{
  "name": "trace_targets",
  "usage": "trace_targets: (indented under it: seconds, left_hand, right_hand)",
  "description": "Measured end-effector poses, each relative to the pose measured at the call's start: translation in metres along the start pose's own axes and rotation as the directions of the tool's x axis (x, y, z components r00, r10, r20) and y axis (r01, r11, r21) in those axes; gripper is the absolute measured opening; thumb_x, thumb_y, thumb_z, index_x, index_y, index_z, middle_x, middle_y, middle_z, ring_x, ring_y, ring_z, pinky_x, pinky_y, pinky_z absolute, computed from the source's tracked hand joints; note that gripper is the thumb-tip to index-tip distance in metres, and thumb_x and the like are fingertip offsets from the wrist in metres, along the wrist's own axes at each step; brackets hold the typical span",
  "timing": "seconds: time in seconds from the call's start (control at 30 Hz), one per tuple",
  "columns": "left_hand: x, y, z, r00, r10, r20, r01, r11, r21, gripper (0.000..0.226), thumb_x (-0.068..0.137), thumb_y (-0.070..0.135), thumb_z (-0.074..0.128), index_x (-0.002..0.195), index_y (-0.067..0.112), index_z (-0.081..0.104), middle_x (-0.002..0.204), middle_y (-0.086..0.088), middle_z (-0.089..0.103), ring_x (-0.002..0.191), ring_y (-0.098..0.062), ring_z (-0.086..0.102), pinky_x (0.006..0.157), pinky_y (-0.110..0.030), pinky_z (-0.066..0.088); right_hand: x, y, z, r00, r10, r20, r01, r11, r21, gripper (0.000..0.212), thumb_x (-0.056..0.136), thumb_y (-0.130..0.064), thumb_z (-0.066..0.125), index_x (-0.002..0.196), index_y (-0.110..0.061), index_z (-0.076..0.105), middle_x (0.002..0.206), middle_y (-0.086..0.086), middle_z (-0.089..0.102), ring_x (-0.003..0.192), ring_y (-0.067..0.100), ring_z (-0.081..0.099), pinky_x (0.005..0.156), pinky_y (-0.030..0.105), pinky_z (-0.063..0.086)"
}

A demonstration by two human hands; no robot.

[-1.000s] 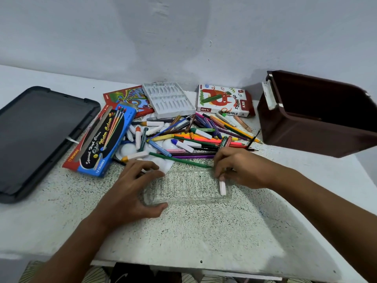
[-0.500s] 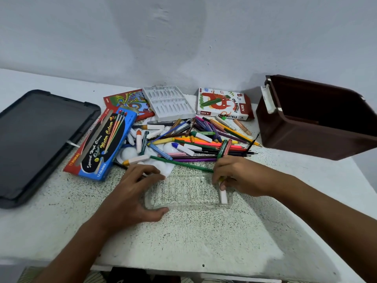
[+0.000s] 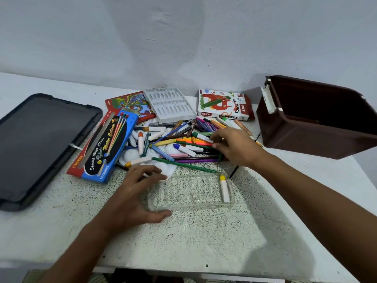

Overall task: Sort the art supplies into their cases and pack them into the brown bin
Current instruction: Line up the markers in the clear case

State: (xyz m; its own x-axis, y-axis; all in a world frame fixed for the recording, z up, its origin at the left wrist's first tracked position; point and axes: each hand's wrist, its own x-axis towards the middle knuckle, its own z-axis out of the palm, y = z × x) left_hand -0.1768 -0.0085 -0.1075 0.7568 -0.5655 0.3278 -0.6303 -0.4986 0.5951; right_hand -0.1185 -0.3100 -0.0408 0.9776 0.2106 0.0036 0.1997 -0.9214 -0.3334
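Note:
A clear plastic tray (image 3: 189,203) lies on the speckled table in front of me. One white paint tube with a yellow cap (image 3: 224,187) lies in its right end. My left hand (image 3: 134,195) holds the tray's left end, fingers over the far rim and thumb at the near edge. My right hand (image 3: 234,146) reaches into the pile of pens, pencils and paint tubes (image 3: 179,144), fingertips touching a white tube with a green cap (image 3: 202,137). The brown bin (image 3: 318,117) stands open at the right.
A blue water-colour box (image 3: 106,148) lies left of the pile on a red box. Behind are a white moulded insert (image 3: 169,105), a red patterned box (image 3: 126,103) and an oil pastels box (image 3: 224,105). A dark lid (image 3: 38,144) covers the table's left.
My right hand let go of the yellow-capped tube in the clear tray and moved up into the pile. My left hand stayed on the tray.

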Motion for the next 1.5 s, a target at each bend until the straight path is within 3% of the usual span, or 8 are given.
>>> trace_targets:
  seconds: [0.2,0.47,0.7,0.8,0.93,1.13,1.37,1.5]
  left_hand:
    - [0.0,-0.002,-0.002,1.0,-0.012,-0.001,0.012,1.0,0.003,0.071,0.062,0.061,0.077,0.119,0.019,0.064,0.119,0.005,0.052,0.119,-0.014,0.046,0.1,-0.01,0.03]
    - [0.001,-0.004,0.0,1.0,0.003,-0.027,-0.003,1.0,-0.014,0.07,0.063,0.061,0.076,0.117,0.018,0.065,0.117,0.002,0.054,0.116,-0.012,0.046,0.098,-0.013,0.035]
    - [0.0,-0.005,0.0,1.0,0.005,-0.029,-0.005,1.0,-0.017,0.069,0.063,0.061,0.076,0.116,0.018,0.065,0.118,0.004,0.053,0.117,-0.014,0.046,0.098,-0.015,0.037]
    - [0.001,-0.005,0.0,1.0,0.003,-0.025,-0.004,1.0,-0.013,0.069,0.064,0.061,0.075,0.117,0.018,0.065,0.118,0.005,0.053,0.118,-0.012,0.045,0.098,-0.013,0.036]
    - [0.001,-0.004,-0.001,1.0,-0.005,-0.021,0.005,1.0,-0.003,0.07,0.064,0.062,0.073,0.117,0.018,0.065,0.118,0.005,0.053,0.118,-0.011,0.044,0.099,-0.01,0.033]
    - [0.001,-0.003,-0.002,1.0,-0.019,-0.009,0.019,1.0,0.002,0.07,0.064,0.061,0.074,0.118,0.019,0.064,0.119,0.004,0.053,0.119,-0.01,0.043,0.1,-0.007,0.028]
    - [0.001,-0.002,-0.001,1.0,-0.023,-0.003,0.023,1.0,0.012,0.07,0.065,0.063,0.072,0.118,0.017,0.065,0.118,0.004,0.054,0.118,-0.011,0.044,0.101,-0.009,0.029]
    - [0.001,-0.003,0.0,1.0,-0.017,-0.001,0.017,1.0,0.024,0.071,0.064,0.063,0.073,0.118,0.018,0.065,0.116,0.004,0.053,0.116,-0.012,0.046,0.101,-0.009,0.029]
  right_hand:
    - [0.032,-0.019,0.007,0.995,0.088,-0.042,-0.09,0.995,-0.042,0.029,0.095,-0.029,0.057,0.121,-0.015,0.061,0.117,0.009,0.055,0.107,0.026,0.053,0.092,0.038,0.046]
    - [0.042,-0.025,0.011,0.996,0.089,-0.027,-0.092,0.986,-0.142,0.03,0.093,-0.03,0.061,0.121,-0.02,0.064,0.112,0.008,0.053,0.106,0.029,0.052,0.088,0.041,0.047]
    - [0.038,-0.027,0.015,0.991,0.091,-0.095,-0.1,0.991,-0.089,0.023,0.094,-0.027,0.058,0.113,-0.016,0.064,0.114,0.007,0.059,0.107,0.026,0.053,0.088,0.043,0.049]
    - [0.033,-0.026,0.007,0.985,0.107,-0.134,-0.104,0.994,0.032,0.019,0.094,-0.025,0.059,0.109,-0.014,0.06,0.104,0.003,0.064,0.095,0.021,0.058,0.077,0.034,0.049]
    - [0.014,-0.029,-0.01,0.986,0.128,-0.103,-0.084,0.931,0.355,0.027,0.092,-0.023,0.064,0.117,-0.024,0.054,0.088,-0.005,0.06,0.076,0.011,0.058,0.061,0.016,0.043]
    - [-0.03,-0.029,-0.006,0.992,0.116,0.04,-0.117,0.797,0.593,0.026,0.086,-0.021,0.071,0.109,-0.03,0.063,0.075,-0.006,0.062,0.067,0.009,0.06,0.061,0.029,0.049]
    - [-0.055,-0.027,0.005,0.989,0.135,0.063,-0.148,0.931,0.333,0.028,0.085,-0.03,0.072,0.109,-0.032,0.058,0.084,-0.011,0.064,0.074,-0.002,0.057,0.058,0.008,0.039]
    - [-0.063,-0.027,0.007,0.99,0.13,0.06,-0.141,0.956,0.256,0.027,0.086,-0.03,0.07,0.111,-0.031,0.06,0.092,-0.016,0.062,0.082,0.002,0.056,0.066,0.017,0.042]
